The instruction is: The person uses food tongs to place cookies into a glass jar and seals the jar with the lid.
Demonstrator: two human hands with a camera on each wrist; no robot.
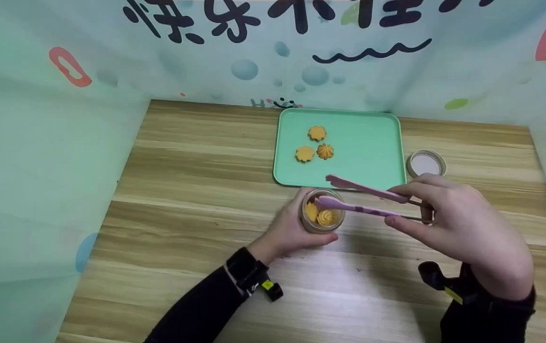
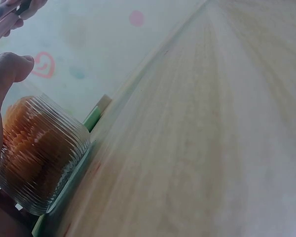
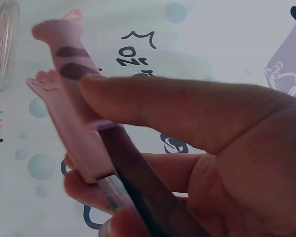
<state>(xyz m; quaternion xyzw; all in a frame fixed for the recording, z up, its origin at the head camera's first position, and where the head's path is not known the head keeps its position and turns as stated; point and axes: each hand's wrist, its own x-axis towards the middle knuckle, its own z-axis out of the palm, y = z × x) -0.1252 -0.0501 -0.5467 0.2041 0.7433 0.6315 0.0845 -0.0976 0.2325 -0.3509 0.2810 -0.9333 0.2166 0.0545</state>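
Observation:
My left hand (image 1: 282, 226) grips a clear ribbed jar (image 2: 71, 133) from its left side, fingers and thumb round it. Flower-shaped cookies (image 1: 326, 217) lie inside the jar, whose top has no lid on it. Pink tongs (image 1: 370, 191) with paw-like tips are pinched between the thumb and fingers of my right hand (image 1: 468, 233). The tong tips stand apart with nothing seen between them. In the head view one tip appears over the jar's mouth, the other over the tray's front edge.
Behind the jar lies a green tray (image 1: 368, 143) with three cookies (image 1: 317, 133) on its left half. A round lid (image 1: 426, 163) rests on the wooden table (image 1: 197, 190) right of the tray. Printed cloth (image 1: 197, 71) walls the back and sides.

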